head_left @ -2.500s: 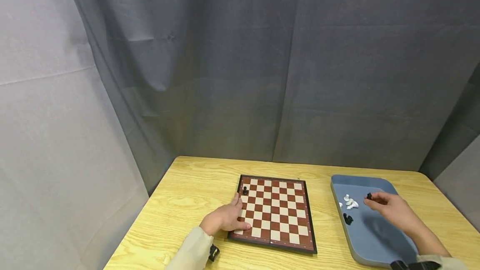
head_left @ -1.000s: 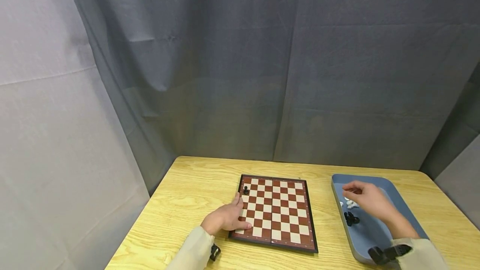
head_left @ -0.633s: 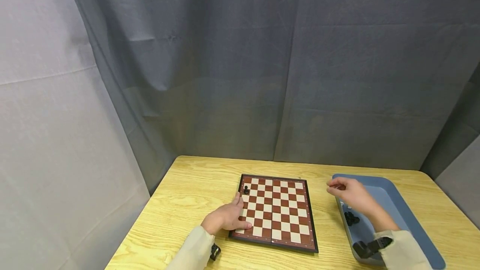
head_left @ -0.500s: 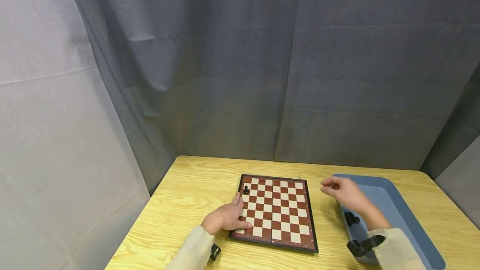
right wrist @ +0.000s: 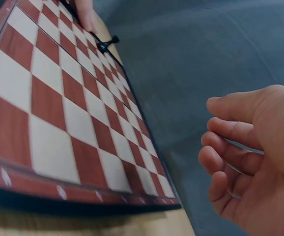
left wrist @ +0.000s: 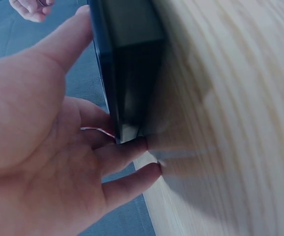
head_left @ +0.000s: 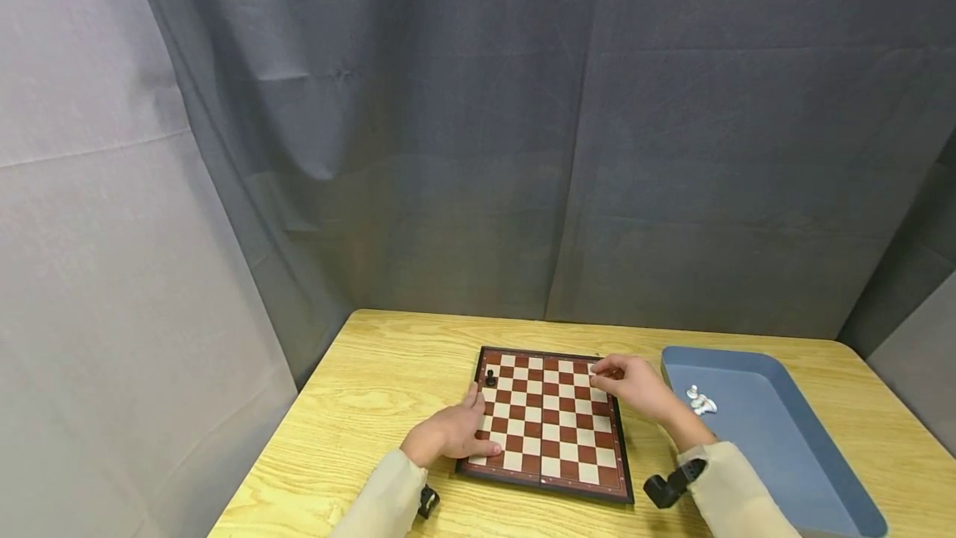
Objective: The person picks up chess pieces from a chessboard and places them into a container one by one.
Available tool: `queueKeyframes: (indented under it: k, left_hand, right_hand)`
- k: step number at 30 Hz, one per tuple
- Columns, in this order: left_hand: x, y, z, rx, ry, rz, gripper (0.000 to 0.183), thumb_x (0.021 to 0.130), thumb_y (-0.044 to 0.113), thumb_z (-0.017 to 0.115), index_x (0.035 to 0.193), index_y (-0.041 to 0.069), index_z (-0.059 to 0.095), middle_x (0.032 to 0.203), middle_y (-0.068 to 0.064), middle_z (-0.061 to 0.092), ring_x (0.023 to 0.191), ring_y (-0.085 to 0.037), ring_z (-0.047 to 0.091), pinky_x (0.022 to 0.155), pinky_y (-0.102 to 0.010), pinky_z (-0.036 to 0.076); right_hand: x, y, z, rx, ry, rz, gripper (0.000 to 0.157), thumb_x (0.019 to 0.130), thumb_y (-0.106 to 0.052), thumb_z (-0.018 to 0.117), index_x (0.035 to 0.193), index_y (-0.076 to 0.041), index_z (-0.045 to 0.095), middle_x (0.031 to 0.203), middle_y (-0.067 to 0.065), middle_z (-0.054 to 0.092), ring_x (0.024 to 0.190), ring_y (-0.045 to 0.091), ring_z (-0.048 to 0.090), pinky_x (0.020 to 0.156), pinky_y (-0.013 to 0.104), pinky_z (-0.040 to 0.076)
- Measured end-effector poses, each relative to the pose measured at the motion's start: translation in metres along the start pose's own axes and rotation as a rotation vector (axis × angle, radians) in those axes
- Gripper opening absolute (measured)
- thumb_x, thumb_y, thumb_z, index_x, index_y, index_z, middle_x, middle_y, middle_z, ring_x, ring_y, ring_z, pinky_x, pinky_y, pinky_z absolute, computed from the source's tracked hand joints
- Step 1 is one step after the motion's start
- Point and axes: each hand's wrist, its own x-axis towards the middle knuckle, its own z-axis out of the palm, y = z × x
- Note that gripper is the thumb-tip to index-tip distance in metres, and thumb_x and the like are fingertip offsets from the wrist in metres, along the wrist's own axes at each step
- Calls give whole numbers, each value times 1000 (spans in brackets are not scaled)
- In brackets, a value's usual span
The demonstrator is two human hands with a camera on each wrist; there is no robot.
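Observation:
A brown-and-white chessboard (head_left: 563, 438) lies on the table with one black chess piece (head_left: 490, 378), pawn-like in shape, upright near its far left corner. My left hand (head_left: 446, 433) holds the board's left side, thumb on the top face and fingers along the edge; the left wrist view shows the fingertips down at the tabletop. Over the board's far right corner hovers my right hand (head_left: 631, 380). Its fingers are loosely bent, and the right wrist view shows nothing between thumb (right wrist: 230, 105) and fingers. White chess pieces (head_left: 699, 401) lie in the blue tray (head_left: 792, 455).
The tray stands on the wooden table (head_left: 403, 355) to the right of the board, its near left part hidden by my right sleeve (head_left: 735, 492). A grey curtain (head_left: 478, 148) hangs behind the table. A black wrist strap (head_left: 675, 484) sits on my right wrist.
My right hand held a small black chess piece over the tray, then appeared without it, and has moved left to the board's far right corner. The left hand has stayed on the board.

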Motion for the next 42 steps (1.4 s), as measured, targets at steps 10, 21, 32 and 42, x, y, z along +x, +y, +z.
queueKeyframes:
  k: [10, 21, 32, 42]
  left_hand:
    - [-1, -1, -1, 22, -4, 5, 95, 88, 60, 54, 149, -3, 19, 156, -20, 5, 123, -28, 48, 94, -32, 45]
    - [-2, 1, -1, 9, -1, -10, 96, 87, 60, 55, 149, -3, 19, 156, -20, 5, 128, -29, 43, 100, -34, 40]
    - [-1, 0, 0, 21, 5, -1, 95, 87, 61, 54, 149, -3, 20, 156, -20, 6, 129, -29, 42, 99, -35, 40]
    - [0, -3, -1, 12, 0, 7, 95, 87, 61, 53, 149, -4, 20, 156, -21, 6, 128, -30, 42, 98, -35, 42]
  right_hand:
    - [13, -14, 41, 23, -35, -17, 19, 90, -13, 65, 106, -3, 67, 91, 2, 62, 76, 21, 58, 60, 33, 47]
    - [27, -18, 81, -6, -58, -11, 16, 88, -14, 68, 102, -6, 69, 87, -2, 62, 75, 13, 57, 63, 31, 47]
    - [43, -31, 107, -19, -101, -72, 21, 88, -15, 68, 106, -5, 68, 100, 6, 65, 80, 15, 59, 66, 33, 50]
    - [55, -37, 127, -81, -97, -101, 25, 87, -16, 68, 108, -3, 67, 96, 5, 65, 81, 16, 59, 70, 35, 50]
